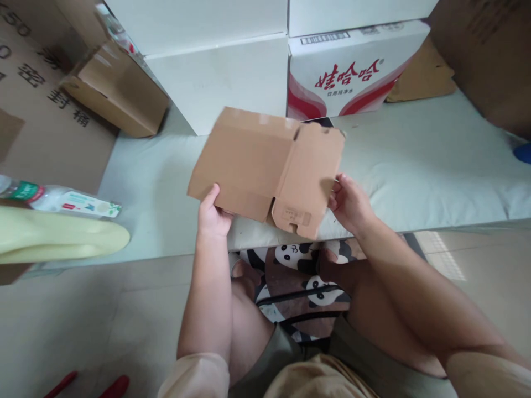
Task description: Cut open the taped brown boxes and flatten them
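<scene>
A flattened brown cardboard box point(249, 160) is held up in front of me, tilted, over the pale green covered surface. My left hand point(213, 215) grips its lower left edge, thumb on top and fingers underneath. At the right, my right hand point(350, 202) has its fingers closed on the edge of the end flap point(309, 171). The flap has notched corners and a small printed stamp near its lower edge. Part of the right fingers is hidden behind the cardboard.
White boxes point(224, 77) stand at the back, beside a white and red printed carton point(352, 72). Left are a small brown box point(120, 88), a plastic bottle point(29, 190), a toothpaste-like carton point(87, 203) and a pale yellow-green object point(62, 235). A panda-print mat point(290, 276) lies below.
</scene>
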`<state>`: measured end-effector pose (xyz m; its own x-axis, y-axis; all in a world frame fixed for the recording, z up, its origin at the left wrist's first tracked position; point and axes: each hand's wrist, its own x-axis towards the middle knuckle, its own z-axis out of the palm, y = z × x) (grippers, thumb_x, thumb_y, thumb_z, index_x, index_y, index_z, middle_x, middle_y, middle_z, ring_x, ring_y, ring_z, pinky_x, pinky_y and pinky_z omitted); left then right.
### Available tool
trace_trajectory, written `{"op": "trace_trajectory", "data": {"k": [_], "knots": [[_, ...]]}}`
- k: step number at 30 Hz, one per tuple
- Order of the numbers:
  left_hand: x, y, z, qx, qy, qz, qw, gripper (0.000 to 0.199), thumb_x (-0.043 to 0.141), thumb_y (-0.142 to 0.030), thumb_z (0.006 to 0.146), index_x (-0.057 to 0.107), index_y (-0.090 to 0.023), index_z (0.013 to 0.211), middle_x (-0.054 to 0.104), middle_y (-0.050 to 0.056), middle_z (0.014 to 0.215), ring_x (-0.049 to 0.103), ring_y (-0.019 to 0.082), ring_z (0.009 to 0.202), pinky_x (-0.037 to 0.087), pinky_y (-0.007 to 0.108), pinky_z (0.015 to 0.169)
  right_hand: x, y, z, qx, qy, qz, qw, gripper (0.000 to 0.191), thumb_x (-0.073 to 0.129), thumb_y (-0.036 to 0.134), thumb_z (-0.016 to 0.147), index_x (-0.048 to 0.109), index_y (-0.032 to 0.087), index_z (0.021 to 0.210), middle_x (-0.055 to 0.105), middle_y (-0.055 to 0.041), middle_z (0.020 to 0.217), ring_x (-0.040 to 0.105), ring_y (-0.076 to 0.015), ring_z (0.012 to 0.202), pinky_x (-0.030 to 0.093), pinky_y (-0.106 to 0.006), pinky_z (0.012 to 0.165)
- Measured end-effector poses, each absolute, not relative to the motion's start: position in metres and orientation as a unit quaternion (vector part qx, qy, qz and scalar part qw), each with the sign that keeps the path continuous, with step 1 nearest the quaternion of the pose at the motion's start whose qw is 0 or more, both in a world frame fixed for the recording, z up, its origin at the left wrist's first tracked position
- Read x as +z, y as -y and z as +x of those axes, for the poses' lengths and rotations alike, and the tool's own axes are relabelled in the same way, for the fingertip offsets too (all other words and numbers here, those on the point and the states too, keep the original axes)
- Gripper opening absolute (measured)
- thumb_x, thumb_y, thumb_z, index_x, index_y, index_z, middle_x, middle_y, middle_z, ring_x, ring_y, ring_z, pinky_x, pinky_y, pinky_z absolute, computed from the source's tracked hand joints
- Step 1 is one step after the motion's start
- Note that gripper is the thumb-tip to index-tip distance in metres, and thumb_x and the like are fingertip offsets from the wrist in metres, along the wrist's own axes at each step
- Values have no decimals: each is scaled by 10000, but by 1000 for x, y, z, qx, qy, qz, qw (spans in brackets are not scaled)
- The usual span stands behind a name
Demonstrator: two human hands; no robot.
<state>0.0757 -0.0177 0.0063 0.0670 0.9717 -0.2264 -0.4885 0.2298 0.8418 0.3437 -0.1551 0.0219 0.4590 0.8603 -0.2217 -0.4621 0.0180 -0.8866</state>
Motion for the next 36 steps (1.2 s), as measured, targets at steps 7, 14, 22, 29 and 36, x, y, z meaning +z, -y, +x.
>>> {"op": "trace_trajectory", "data": {"k": [7, 14, 22, 29, 36], "knots": [[45, 31, 75, 643, -308, 377, 592, 383, 863, -536, 674, 740, -311, 959, 741, 3, 1284, 516, 253, 1449, 515, 384, 1143, 24, 155, 345, 501, 232, -525, 648, 434, 725, 631, 749, 654, 264, 971, 707, 34, 830, 385, -53, 461, 299, -246, 426], [43, 51, 89, 613, -312, 484, 541, 338, 937, -375, 604, 804, -304, 906, 793, 19, 1029, 645, 307, 1294, 466, 499, 1186, 23, 156, 337, 529, 246, -487, 650, 456, 750, 656, 727, 688, 275, 970, 747, 20, 932, 486, -67, 501, 410, -247, 473], [9, 58, 111, 423, -281, 773, 380, 261, 788, -345, 824, 809, -388, 1081, 776, 50, 1232, 656, 313, 1287, 284, 616, 1253, 19, 162, 323, 536, 289, -439, 661, 645, 871, 706, 557, 700, 308, 1035, 763, 7, 1037, 705, -193, 980, 597, -336, 860], [-15, 54, 119, 365, -217, 860, 281, 328, 631, -272, 946, 734, -368, 1242, 717, 61, 1357, 598, 288, 1364, 389, 630, 1180, 15, 154, 329, 507, 159, -529, 661, 418, 848, 463, 656, 643, 233, 939, 702, 24, 786, 609, -119, 594, 493, -245, 508], [-16, 37, 95, 440, -258, 822, 254, 707, 613, -450, 942, 348, -348, 1590, 341, 94, 1695, 310, 328, 1580, 289, 561, 1280, 34, 159, 336, 484, 48, -509, 710, 328, 824, 288, 613, 573, 212, 810, 562, 82, 581, 418, -42, 390, 327, -174, 343]]}}
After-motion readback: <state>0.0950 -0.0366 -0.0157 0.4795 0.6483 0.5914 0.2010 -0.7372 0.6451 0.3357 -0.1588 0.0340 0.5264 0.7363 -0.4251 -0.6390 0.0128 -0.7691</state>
